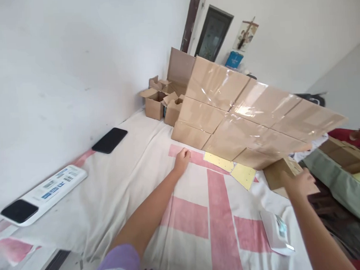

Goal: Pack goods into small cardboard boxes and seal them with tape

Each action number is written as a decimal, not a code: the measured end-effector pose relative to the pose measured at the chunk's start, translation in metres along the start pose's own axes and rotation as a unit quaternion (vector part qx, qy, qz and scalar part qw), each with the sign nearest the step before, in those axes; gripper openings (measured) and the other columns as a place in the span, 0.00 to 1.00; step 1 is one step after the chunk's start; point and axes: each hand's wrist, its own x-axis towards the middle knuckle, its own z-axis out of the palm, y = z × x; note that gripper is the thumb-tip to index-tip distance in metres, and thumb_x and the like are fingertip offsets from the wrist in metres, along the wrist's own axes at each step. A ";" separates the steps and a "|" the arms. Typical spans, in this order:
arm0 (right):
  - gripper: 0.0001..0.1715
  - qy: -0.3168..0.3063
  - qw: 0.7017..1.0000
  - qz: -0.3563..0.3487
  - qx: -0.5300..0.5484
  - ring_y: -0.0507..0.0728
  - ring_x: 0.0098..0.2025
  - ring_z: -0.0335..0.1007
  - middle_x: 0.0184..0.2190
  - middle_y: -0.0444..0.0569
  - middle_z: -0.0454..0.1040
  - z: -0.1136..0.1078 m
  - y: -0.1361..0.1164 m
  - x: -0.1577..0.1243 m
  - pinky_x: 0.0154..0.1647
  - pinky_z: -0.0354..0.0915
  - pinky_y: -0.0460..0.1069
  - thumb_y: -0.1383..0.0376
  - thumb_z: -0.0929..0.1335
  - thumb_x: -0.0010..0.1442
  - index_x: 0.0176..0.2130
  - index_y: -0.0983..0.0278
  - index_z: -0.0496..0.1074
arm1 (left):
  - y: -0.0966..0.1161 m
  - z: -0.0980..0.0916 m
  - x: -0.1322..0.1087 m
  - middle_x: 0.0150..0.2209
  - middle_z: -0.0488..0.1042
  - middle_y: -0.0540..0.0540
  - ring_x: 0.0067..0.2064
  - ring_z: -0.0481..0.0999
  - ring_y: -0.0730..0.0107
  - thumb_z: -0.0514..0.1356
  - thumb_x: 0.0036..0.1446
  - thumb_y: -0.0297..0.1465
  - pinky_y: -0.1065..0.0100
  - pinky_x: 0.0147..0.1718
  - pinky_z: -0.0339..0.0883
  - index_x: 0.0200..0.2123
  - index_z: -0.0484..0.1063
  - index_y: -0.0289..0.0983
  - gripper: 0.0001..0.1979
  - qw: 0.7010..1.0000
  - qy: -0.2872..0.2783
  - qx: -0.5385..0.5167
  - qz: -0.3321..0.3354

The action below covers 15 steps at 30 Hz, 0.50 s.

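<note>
My left hand (182,157) rests on the white-and-pink cloth (200,213), fingers curled shut with nothing visible in them, just in front of a big taped stack of flat cardboard boxes (241,113). My right hand (299,182) reaches toward a small brown cardboard box (277,173) at the stack's right end; its fingers are blurred. Two yellow sheets (232,168) lie under the stack's near edge.
Small open cardboard boxes (161,102) stand at the back by the wall. A black phone (109,140) and a white device with a dark screen (40,195) lie at left. A small white packet (276,232) lies near right. Another person (357,136) sits far right.
</note>
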 end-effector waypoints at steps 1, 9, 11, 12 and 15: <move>0.58 -0.026 0.996 -0.079 0.014 0.83 0.71 0.55 0.65 0.77 0.61 0.011 -0.032 -0.022 0.63 0.53 0.78 0.42 0.69 0.42 0.68 0.57 0.62 | 0.001 -0.005 0.002 0.27 0.65 0.51 0.33 0.67 0.68 0.52 0.68 0.36 0.66 0.37 0.63 0.27 0.55 0.42 0.15 1.000 0.017 -0.003 -0.004; 0.28 -0.376 0.758 -0.380 0.375 0.64 0.66 0.66 0.63 0.59 0.71 0.149 -0.294 -0.248 0.69 0.61 0.65 0.48 0.63 0.68 0.59 0.59 0.72 | -0.006 -0.090 0.063 0.48 0.73 0.37 0.51 0.73 0.58 0.48 0.72 0.38 0.61 0.52 0.68 0.48 0.66 0.39 0.12 0.972 0.221 0.066 -0.036; 0.34 -0.438 0.709 -0.329 0.444 0.63 0.66 0.68 0.69 0.59 0.65 0.199 -0.352 -0.283 0.69 0.61 0.63 0.44 0.59 0.70 0.64 0.59 0.69 | -0.013 -0.111 0.101 0.59 0.69 0.31 0.63 0.69 0.52 0.56 0.68 0.35 0.56 0.63 0.62 0.58 0.64 0.35 0.19 0.958 0.260 0.115 -0.048; 0.38 -0.451 0.707 -0.286 0.465 0.64 0.66 0.67 0.71 0.59 0.62 0.225 -0.379 -0.296 0.70 0.61 0.64 0.41 0.58 0.69 0.65 0.60 0.69 | -0.016 -0.120 0.123 0.63 0.66 0.28 0.67 0.66 0.49 0.57 0.67 0.34 0.53 0.66 0.59 0.63 0.62 0.34 0.23 0.949 0.276 0.141 -0.058; 0.45 -0.419 0.739 -0.169 0.500 0.67 0.73 0.56 0.72 0.64 0.58 0.301 -0.446 -0.311 0.72 0.55 0.67 0.39 0.54 0.68 0.64 0.67 0.69 | -0.030 -0.141 0.198 0.72 0.54 0.24 0.73 0.58 0.44 0.56 0.67 0.33 0.47 0.70 0.55 0.71 0.55 0.32 0.32 0.928 0.301 0.202 -0.082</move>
